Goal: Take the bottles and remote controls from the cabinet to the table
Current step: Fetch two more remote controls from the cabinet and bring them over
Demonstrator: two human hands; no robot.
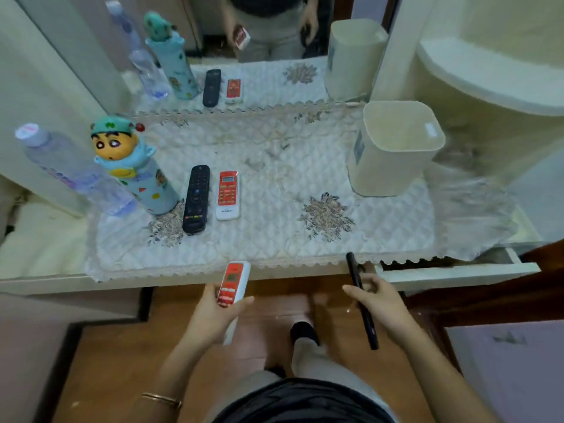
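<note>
My left hand [213,315] grips a red and white remote control [233,285] just below the table's front edge. My right hand [378,303] holds a slim black remote control [363,303], tilted, with its top end near the table edge. On the quilted table cloth [274,239] lie a black remote [197,199] and a red and white remote [228,195], side by side. Left of them stand a cartoon-figure bottle [134,169] and a clear plastic water bottle [73,169].
A cream plastic bin [393,151] stands at the table's right. A mirror [259,41] behind the table repeats the objects and the person. A drawer [457,270] is pulled open at the right below the table top. My foot is on the wooden floor [122,361].
</note>
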